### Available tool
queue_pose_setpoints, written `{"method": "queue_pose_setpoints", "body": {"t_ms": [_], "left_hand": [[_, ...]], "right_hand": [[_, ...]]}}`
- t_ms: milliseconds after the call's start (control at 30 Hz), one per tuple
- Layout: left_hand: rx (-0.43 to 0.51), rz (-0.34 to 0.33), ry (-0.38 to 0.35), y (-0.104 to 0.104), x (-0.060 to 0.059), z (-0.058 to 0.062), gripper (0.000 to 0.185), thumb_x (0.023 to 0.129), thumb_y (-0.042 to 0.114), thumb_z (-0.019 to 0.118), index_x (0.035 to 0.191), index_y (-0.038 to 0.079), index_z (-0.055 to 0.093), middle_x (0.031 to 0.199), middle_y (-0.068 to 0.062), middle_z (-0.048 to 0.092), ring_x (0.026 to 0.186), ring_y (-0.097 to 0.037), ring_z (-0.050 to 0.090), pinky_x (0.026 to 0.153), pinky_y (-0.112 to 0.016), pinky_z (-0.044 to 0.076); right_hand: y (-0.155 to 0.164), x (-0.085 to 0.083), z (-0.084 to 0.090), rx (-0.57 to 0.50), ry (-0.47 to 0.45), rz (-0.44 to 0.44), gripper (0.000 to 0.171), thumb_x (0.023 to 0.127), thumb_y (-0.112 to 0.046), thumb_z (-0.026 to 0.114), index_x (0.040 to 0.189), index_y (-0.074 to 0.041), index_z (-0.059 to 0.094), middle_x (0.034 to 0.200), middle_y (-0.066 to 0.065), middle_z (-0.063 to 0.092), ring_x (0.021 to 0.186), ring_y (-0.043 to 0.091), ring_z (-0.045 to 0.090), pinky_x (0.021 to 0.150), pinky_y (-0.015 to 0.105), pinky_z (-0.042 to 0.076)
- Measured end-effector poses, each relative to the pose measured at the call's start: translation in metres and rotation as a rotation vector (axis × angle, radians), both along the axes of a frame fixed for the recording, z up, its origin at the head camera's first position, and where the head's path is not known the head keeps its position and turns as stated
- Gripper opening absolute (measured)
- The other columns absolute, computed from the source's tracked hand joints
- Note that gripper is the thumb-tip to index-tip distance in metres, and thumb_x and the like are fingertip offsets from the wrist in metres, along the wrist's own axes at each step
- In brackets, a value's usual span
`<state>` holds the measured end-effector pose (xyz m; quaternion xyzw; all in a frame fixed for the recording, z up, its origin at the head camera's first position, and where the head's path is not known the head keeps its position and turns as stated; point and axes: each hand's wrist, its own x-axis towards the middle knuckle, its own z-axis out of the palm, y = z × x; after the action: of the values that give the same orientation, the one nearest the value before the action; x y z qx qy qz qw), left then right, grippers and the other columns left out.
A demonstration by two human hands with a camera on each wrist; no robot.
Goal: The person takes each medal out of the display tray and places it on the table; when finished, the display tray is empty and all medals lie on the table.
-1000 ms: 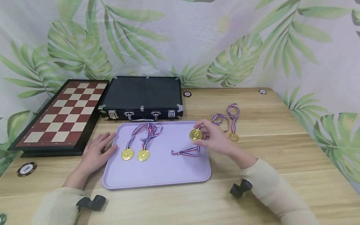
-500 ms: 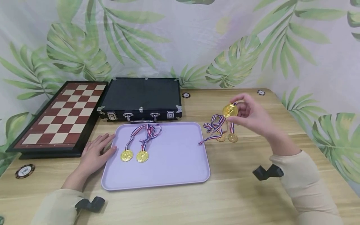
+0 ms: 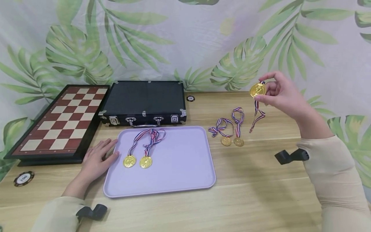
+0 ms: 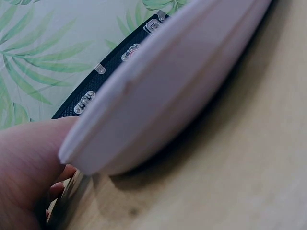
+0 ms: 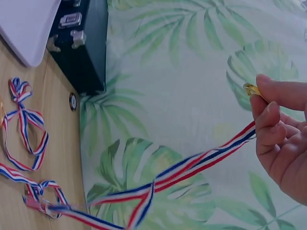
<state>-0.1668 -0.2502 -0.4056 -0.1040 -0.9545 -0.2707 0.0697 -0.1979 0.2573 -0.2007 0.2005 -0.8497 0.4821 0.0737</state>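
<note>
The gold medal (image 3: 257,90) is pinched between thumb and fingers of the right hand (image 3: 282,95), held in the air above the table's (image 3: 261,193) far right side, its striped ribbon (image 3: 256,116) hanging down. 2 medals (image 3: 232,141) lie on the table below it, and 2 more (image 3: 137,161) on the lilac tray (image 3: 179,167). The left hand (image 3: 97,159) lies flat with fingers straight, apparently touching the tray's left edge, near the chessboard (image 3: 61,120) and black case (image 3: 145,101).

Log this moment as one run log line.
right hand: pinches gold medal aloft, ribbon dangling | left hand: flat against lilac tray edge | tray: two medals
</note>
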Motion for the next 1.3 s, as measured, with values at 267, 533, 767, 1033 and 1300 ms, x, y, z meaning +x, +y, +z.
{"method": "queue_pose_setpoints", "body": {"t_ms": [267,533,767,1033,1300], "left_hand": [[0.000,-0.006,-0.002,0.003,0.000,0.000,0.052,0.087,0.035,0.047,0.129,0.007,0.039,0.131,-0.026,0.029,0.122,-0.042,0.016,0.095,-0.057,-0.001],[0.000,-0.006,0.007,0.002,0.000,-0.001,0.052,0.086,0.035,0.048,0.129,0.008,0.039,0.131,-0.026,0.030,0.123,-0.041,0.016,0.095,-0.057,-0.001],[-0.004,-0.009,0.013,0.000,0.000,-0.001,0.052,0.087,0.035,0.048,0.130,0.008,0.039,0.131,-0.025,0.030,0.123,-0.041,0.016,0.095,-0.056,0.000],[-0.004,-0.013,0.008,0.000,-0.002,0.000,0.052,0.086,0.036,0.048,0.129,0.008,0.039,0.131,-0.026,0.030,0.123,-0.041,0.016,0.095,-0.056,-0.001],[0.002,-0.011,0.005,-0.001,0.000,0.000,0.052,0.086,0.036,0.048,0.129,0.007,0.039,0.131,-0.026,0.030,0.122,-0.041,0.017,0.095,-0.056,-0.001]], "right_hand": [[0.009,-0.026,-0.007,-0.046,-0.027,-0.091,0.041,0.074,0.003,0.064,0.112,-0.006,0.051,0.067,0.004,0.055,0.052,0.009,0.048,0.044,0.017,0.040],[0.030,-0.052,-0.037,-0.124,-0.155,-0.165,0.044,0.078,0.003,0.059,0.120,0.000,0.045,0.067,0.001,0.054,0.053,0.009,0.050,0.048,0.018,0.041],[0.057,-0.066,-0.061,-0.065,-0.242,-0.303,0.049,0.081,-0.007,0.060,0.125,0.000,0.039,0.065,-0.004,0.050,0.053,0.007,0.048,0.050,0.018,0.041],[0.065,-0.062,-0.107,-0.034,-0.320,-0.277,0.048,0.081,-0.006,0.059,0.125,0.000,0.039,0.065,-0.004,0.049,0.055,0.007,0.045,0.051,0.020,0.041],[0.066,-0.039,-0.149,-0.039,-0.455,-0.161,0.054,0.080,-0.007,0.059,0.128,0.002,0.035,0.073,0.001,0.049,0.058,0.008,0.044,0.053,0.022,0.040]]}}
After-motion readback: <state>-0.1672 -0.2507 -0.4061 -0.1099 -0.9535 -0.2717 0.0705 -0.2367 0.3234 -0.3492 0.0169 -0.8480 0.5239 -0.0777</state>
